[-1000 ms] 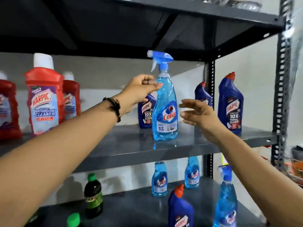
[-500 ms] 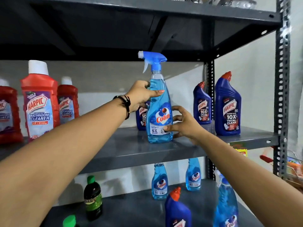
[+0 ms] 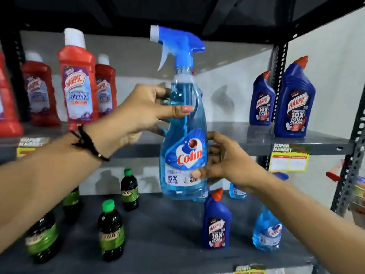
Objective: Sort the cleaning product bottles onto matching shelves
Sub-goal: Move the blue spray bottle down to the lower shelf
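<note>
A light-blue Colin spray bottle (image 3: 183, 147) hangs upright in the air in front of the shelves, off the upper shelf (image 3: 246, 144). My left hand (image 3: 146, 111) grips its narrow upper body; my right hand (image 3: 223, 165) holds its lower right side by the label. On the upper shelf stand red Harpic bathroom cleaner bottles (image 3: 78, 89) at left and two dark-blue Harpic toilet cleaner bottles (image 3: 294, 103) at right. The lower shelf (image 3: 167, 234) carries one dark-blue Harpic bottle (image 3: 216, 224), a Colin bottle (image 3: 268, 232) and another Colin bottle (image 3: 237, 191) behind my right wrist.
Several dark bottles with green caps and labels (image 3: 111, 232) stand on the left of the lower shelf. A perforated black upright (image 3: 351, 161) frames the rack at right. Yellow price tags (image 3: 288, 161) hang on the upper shelf's front edge. Red and orange items (image 3: 355, 186) lie beyond the rack.
Both hands closed on the Colin spray bottle and lifted it off the upper shelf toward me and downward. The view has tilted down, showing more of the lower shelf.
</note>
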The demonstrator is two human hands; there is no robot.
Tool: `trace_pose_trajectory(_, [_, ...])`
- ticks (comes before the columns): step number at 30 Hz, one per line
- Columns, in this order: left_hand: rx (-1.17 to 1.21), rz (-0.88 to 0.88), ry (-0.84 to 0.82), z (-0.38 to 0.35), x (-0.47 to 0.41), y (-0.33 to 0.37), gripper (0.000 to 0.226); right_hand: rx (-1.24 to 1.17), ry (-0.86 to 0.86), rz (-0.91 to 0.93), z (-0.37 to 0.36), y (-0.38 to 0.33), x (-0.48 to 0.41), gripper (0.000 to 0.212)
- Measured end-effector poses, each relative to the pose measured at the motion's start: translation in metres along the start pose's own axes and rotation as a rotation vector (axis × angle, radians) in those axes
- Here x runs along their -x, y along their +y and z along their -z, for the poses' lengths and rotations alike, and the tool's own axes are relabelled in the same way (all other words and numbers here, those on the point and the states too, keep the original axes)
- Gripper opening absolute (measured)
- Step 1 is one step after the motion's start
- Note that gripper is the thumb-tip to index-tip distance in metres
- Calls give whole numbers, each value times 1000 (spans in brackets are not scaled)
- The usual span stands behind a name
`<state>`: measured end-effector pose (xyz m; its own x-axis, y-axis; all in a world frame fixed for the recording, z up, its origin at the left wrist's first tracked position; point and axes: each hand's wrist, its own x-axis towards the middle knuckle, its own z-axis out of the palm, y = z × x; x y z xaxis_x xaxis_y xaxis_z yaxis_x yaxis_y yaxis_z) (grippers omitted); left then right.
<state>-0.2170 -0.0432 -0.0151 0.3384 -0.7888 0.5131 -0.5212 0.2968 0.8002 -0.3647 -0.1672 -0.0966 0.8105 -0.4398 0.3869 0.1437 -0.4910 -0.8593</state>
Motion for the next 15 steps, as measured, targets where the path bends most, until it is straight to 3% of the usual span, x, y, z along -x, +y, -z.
trace_pose_trajectory(8, [142, 93, 22, -22, 81, -108, 37, -92, -122, -262, -64, 109, 32, 54])
trace_pose_trajectory(15, [44, 219, -35, -45, 102, -210, 46, 95, -172, -474, -99, 161, 26, 32])
